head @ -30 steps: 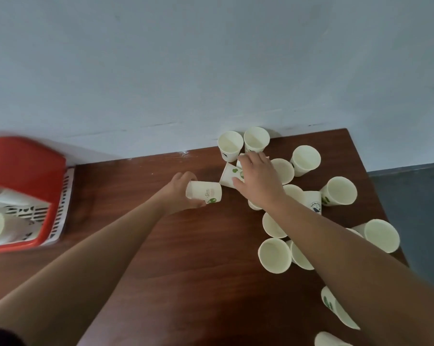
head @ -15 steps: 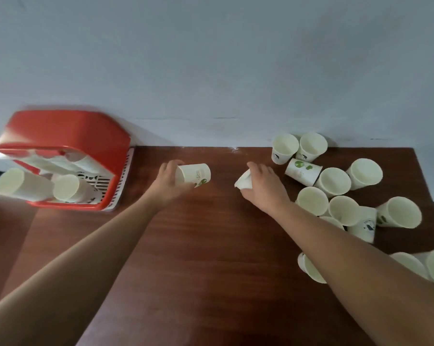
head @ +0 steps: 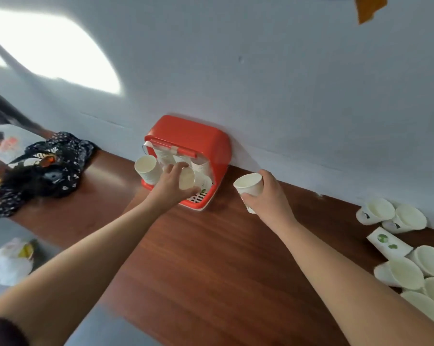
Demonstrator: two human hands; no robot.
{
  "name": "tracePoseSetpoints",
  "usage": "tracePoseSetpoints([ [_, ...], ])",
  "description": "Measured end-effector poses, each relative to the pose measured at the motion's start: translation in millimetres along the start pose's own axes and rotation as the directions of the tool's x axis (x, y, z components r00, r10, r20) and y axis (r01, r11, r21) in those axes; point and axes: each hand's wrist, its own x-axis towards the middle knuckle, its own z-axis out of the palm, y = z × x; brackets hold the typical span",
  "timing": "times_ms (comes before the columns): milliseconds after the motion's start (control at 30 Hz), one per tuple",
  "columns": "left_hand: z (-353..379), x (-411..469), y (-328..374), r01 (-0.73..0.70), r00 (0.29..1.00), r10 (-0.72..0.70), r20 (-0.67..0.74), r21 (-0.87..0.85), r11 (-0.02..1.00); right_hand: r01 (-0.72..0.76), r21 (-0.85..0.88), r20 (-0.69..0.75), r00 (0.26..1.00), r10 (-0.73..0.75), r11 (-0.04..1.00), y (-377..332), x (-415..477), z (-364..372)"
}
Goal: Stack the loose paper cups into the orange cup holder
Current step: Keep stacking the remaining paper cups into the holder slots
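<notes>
Task's thing: the orange cup holder (head: pixel 206 143) is seen at the centre of the frame, on the far edge of the table (head: pixel 211 258) and backed against the wall, with its open front turned toward the viewer so that cups can be fed in sideways.

Left hand: the left hand (head: pixel 169 188) is held at the holder's open front. Its fingers are curled round the left-hand cup (head: pixel 186 178), which is carried on its side with its mouth facing the viewer. It appears to be lined up for nesting onto cups already lying inside.

Right hand: the right hand (head: pixel 268 198) is held just right of the holder, above the table. The right-hand cup (head: pixel 249 184) is gripped round its body, mouth tilted up and to the left. It is judged to be kept ready as the next one in.

Cups already housed: a projecting stack (head: pixel 146 168) is seen sticking out at the holder's left side, and more cups are visible behind the left hand.

Loose cups: the loose cups (head: pixel 408 273) are clustered at the right edge and lower right of the frame, well apart from the holder, some upright and some tipped over. Much of the task is therefore judged to remain.

Other items: a dark patterned cloth (head: pixel 48 168) is heaped at the left of the frame.
</notes>
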Motion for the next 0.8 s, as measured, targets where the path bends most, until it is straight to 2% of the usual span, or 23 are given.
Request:
tracePoseSetpoints([
  [133, -28, 13, -39, 0.047, 0.998, -0.048, -0.032, -0.032, 0.998, 0.032, 0.008, 0.005, 0.999, -0.032, 0.999, -38, 9, 39],
  [267, -37, 38, -61, 0.019, 1.000, -0.019, -0.018, -0.005, 1.000, 0.037, 0.031, 0.007, 0.999, -0.037, 0.999, -63, 24, 70],
  [433, -26, 69, -85, -0.096, 0.989, 0.071, 0.129, 0.195, 0.976, -0.005, 0.041, 0.006, 1.000, 0.005, 0.999, -78, 40, 99],
  [567, -6, 80, -106, -0.190, 0.960, 0.126, 0.251, 0.247, 0.950, -0.037, 0.049, -0.014, 0.999, 0.038, 0.998, -75, 45, 120],
  [700, 11, 87, -120, -0.244, 0.927, 0.164, 0.338, 0.207, 0.947, -0.100, 0.027, 0.017, 0.995, 0.100, 0.995, -70, 49, 136],
  [800, 15, 87, -129, -0.262, 0.908, 0.214, 0.361, 0.090, 0.961, -0.068, 0.070, -0.027, 0.997, 0.070, 0.995, -73, 49, 141],
])
